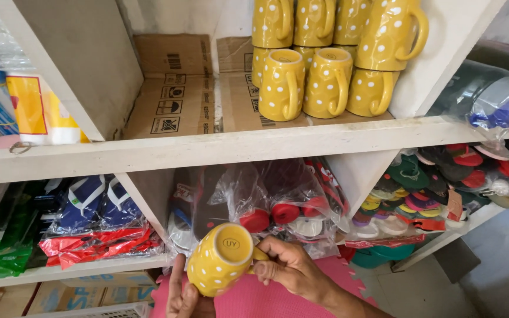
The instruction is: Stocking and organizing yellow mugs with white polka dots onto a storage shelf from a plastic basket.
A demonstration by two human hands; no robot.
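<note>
Head view puts the white shelf [207,147] across us, yellow dotted mugs [325,59] stacked at one o'clock on flattened cardboard [178,100], bagged sandals [278,206] underneath. At six o'clock we hold one yellow mug [222,259] tipped on its side, base toward us: right hand [293,268] pinching its handle, left hand [184,297] cupped beneath, fingers closed. We judge a loose pinch could let it slip and chip
</note>
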